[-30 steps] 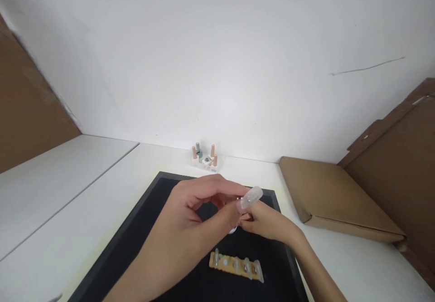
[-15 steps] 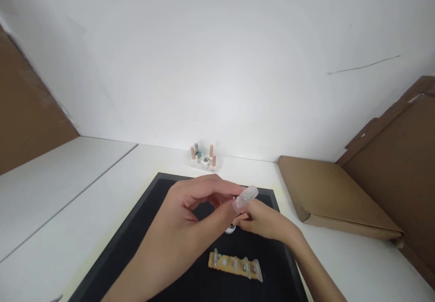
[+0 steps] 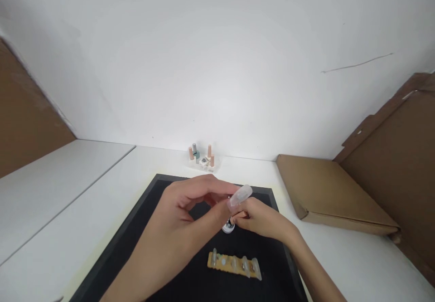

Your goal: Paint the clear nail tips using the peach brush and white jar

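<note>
My left hand (image 3: 183,225) is raised in the middle, thumb and index finger pinched on a long translucent false nail (image 3: 242,194). My right hand (image 3: 256,216) is just beyond it, fingers curled low over a small round white container (image 3: 228,227) with dark and silvery bits. Whatever the right fingertips hold is hidden by the left hand. Below the hands, a yellow strip (image 3: 229,269) bears several translucent false nails side by side, with a pale round dab in a gap between two of them.
A black mat (image 3: 136,229) with a grey border lies on the white table (image 3: 102,202). Several nail polish bottles (image 3: 211,160) stand in a clear holder by the wall. A flat cardboard box (image 3: 333,193) lies to the right, beside an upright cardboard panel (image 3: 401,157).
The view has shifted slightly. My left hand and the false nail sit a little further left, and more of the round white container shows. Both hands keep nearly the same pose.
</note>
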The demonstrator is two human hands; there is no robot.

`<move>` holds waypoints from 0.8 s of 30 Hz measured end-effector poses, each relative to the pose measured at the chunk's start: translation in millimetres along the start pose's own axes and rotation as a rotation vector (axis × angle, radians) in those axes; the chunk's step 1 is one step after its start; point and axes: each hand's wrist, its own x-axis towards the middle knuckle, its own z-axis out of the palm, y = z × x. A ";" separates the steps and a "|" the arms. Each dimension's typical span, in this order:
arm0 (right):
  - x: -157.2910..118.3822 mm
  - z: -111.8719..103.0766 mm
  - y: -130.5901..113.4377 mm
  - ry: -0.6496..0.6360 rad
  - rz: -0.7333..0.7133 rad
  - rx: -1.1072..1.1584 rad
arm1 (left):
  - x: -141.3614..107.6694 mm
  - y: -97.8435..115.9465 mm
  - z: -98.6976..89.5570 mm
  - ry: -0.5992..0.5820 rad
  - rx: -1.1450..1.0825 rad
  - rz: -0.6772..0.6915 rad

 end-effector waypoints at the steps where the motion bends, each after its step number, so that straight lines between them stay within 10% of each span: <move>1: 0.1 0.1 0.1 0.000 -0.005 -0.005 | 0.0 0.1 0.3 0.000 -0.001 -0.002; 24: -0.8 0.0 4.2 -0.026 -0.024 -0.121 | 1.8 -1.6 1.9 0.012 -0.048 0.020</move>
